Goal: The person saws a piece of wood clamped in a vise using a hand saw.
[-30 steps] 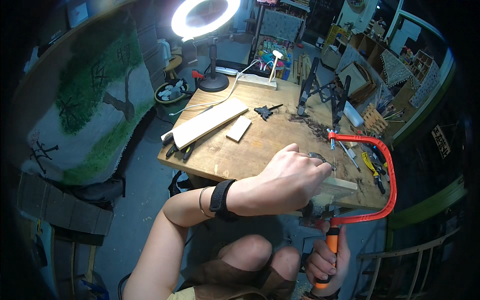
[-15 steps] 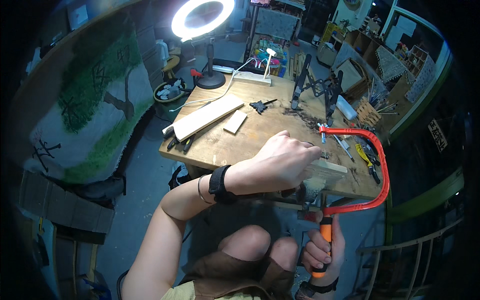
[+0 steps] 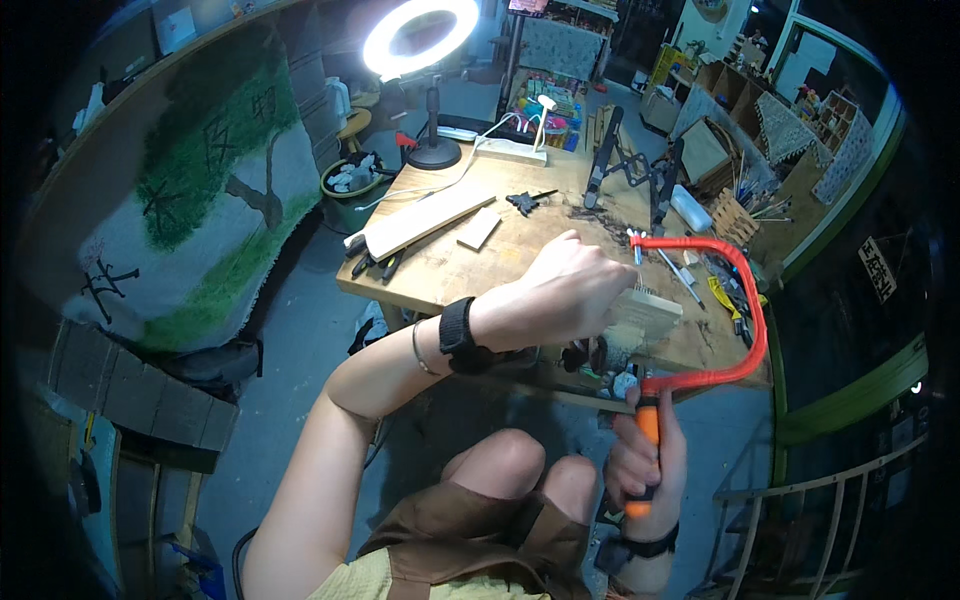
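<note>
My right hand (image 3: 648,455) is wrapped round the orange and black handle (image 3: 649,430) of a coping saw with a red U-shaped frame (image 3: 757,330). The saw stands upright at the table's near right edge, handle below the tabletop. Its thin blade is hard to make out beside a pale wooden board (image 3: 650,314). My left hand (image 3: 575,290) is closed in a fist at the left end of this board, its fingertips hidden underneath. A dark fitting (image 3: 590,352), partly covered by my hand, sits below the board.
On the wooden table (image 3: 440,270) lie a long plank (image 3: 430,225), a small wood piece (image 3: 479,228), a black clamp-like tool (image 3: 523,203) and a folding black stand (image 3: 630,165). A lit ring lamp (image 3: 433,150) stands at the back left. Pliers (image 3: 392,266) lie under the plank.
My right hand and the saw have moved upward alongside the board. My left hand stays at the board's end. The whole view has shifted slightly.
</note>
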The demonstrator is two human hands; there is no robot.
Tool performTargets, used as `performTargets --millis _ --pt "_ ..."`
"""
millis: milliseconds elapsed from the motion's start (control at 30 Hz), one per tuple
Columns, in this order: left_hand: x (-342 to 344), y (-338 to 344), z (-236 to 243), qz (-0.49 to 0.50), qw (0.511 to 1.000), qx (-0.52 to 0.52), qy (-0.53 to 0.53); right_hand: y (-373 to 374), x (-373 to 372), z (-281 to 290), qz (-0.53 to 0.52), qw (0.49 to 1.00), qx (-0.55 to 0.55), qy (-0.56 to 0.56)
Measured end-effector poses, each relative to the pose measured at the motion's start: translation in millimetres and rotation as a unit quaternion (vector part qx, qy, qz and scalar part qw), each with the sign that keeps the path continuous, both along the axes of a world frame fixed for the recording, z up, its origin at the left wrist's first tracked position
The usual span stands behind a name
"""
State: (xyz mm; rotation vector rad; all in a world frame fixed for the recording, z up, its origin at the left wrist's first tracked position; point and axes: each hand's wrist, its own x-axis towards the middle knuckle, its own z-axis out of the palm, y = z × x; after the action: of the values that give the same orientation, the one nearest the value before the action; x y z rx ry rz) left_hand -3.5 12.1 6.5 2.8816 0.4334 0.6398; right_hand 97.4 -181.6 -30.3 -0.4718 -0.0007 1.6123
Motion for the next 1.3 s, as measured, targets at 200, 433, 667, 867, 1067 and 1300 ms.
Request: performTargets --millis 200,433,667,867,1067,1300 --pt "-3 -3 -7 0.01 1.0 -0.008 0.012 12 -7 1 -0.037 0.995 -0.048 -0.077" --pt "-1 -1 -9 -0.017 0.999 -0.009 -0.026 11 -6 2 -0.038 0.997 -0.03 -0.064" --pt "1 -5 -3 -0.018 0.999 -0.014 -0.028 -9 -1 -7 -0.027 0.997 -0.021 -0.072" --pt "-2 1 -14 -0.027 0.998 -0.014 -0.046 17 -2 -6 0.006 0.998 -0.013 -0.063" --pt "3 1 -14 -0.034 0.997 -0.014 -0.064 4 -6 -10 -0.038 0.996 0.005 -0.085" --pt "6 8 -33 -0.076 0.979 -0.073 -0.175 30 3 -19 0.059 0.989 0.097 -0.093"
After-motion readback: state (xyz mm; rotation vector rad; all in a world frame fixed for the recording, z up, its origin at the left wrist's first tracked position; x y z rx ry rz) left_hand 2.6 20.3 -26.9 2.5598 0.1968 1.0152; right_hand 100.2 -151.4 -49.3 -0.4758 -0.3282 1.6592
